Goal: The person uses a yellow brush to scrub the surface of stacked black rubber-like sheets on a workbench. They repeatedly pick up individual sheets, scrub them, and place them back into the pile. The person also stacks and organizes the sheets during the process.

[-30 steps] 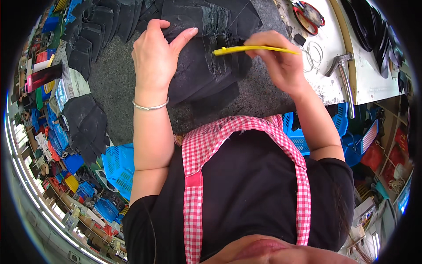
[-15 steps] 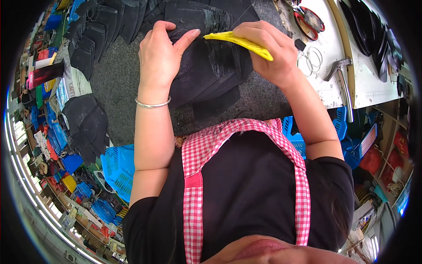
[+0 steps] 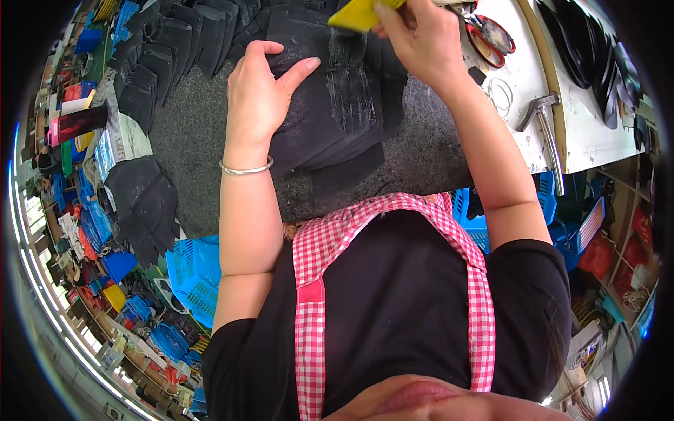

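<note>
Tool (image 3: 358, 15), yellow — long axis slanting, free end leftward — clamped in right hand (image 3: 427, 43); left hand (image 3: 258, 92) spread

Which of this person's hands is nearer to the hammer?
Right. The right hand, holding a yellow tool, is beyond and left of the hammer, apart from it; the left hand is farther left, at the black sheets.

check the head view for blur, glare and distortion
In the head view, the yellow tool in the right hand looks slightly blurred, the left hand sharper; the hammer glints; straight edges bow near the rim; the corners are black.
</note>
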`<control>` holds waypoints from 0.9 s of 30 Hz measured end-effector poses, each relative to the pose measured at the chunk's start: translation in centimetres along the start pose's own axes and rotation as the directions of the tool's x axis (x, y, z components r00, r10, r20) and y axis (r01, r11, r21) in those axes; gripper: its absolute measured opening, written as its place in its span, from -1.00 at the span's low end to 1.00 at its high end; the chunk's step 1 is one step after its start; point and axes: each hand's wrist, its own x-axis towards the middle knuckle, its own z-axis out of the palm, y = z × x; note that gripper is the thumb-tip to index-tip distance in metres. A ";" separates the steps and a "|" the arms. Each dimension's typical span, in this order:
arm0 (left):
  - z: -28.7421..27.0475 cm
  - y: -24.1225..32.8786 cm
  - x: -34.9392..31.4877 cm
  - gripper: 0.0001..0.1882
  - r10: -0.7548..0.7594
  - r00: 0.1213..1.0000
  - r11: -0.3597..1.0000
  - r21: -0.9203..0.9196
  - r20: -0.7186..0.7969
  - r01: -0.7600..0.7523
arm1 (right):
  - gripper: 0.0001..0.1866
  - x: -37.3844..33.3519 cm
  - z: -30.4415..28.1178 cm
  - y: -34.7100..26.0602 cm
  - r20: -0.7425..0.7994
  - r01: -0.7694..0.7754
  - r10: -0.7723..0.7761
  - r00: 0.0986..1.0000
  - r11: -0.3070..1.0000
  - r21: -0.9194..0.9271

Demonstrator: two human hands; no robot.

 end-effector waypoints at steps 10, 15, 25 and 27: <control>2.9 -2.3 -1.1 -0.25 -0.202 0.969 0.860 -0.500 -0.146 0.104 | -0.70 -2.2 -6.4 0.7 -0.124 -0.005 0.135 0.983 0.692 0.722; 0.7 -1.0 -0.3 -0.15 -0.260 0.960 0.859 -0.428 0.106 0.280 | -0.70 -2.4 -6.3 0.7 -0.103 -0.061 0.208 0.973 0.658 0.751; 0.6 -4.2 1.8 -0.20 -0.232 0.865 0.496 -0.712 0.444 0.498 | -0.69 -2.6 -6.3 0.5 -0.122 -0.060 0.259 0.958 0.598 0.799; 0.8 -4.0 1.5 -0.27 -0.195 0.890 0.439 -0.775 0.411 0.454 | -0.69 -2.6 -6.3 0.9 -0.107 -0.060 0.256 0.961 0.568 0.821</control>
